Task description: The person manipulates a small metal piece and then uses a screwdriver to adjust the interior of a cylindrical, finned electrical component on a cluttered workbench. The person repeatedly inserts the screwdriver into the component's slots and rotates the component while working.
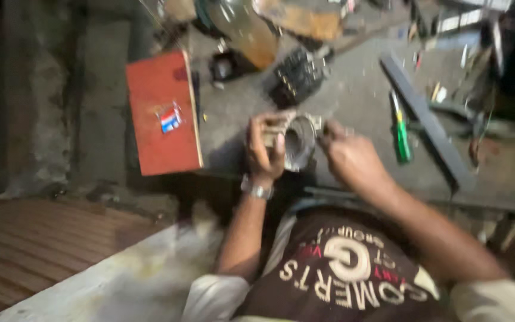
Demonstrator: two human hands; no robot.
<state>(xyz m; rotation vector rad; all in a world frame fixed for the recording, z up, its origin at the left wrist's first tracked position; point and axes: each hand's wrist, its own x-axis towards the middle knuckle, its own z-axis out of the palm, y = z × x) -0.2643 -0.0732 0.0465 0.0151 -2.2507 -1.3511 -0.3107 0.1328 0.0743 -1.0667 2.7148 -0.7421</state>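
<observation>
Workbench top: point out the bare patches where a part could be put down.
Bare grey bench lies between the black finned part and the green-handled screwdriver. A smaller patch sits between the red board and the left hand. The far edge, around the amber bottle, is crowded.

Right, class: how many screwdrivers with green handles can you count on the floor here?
1. The green-handled screwdriver lies on the floor right of the right hand, beside the dark metal bar. Blurred clutter could hide others.
</observation>
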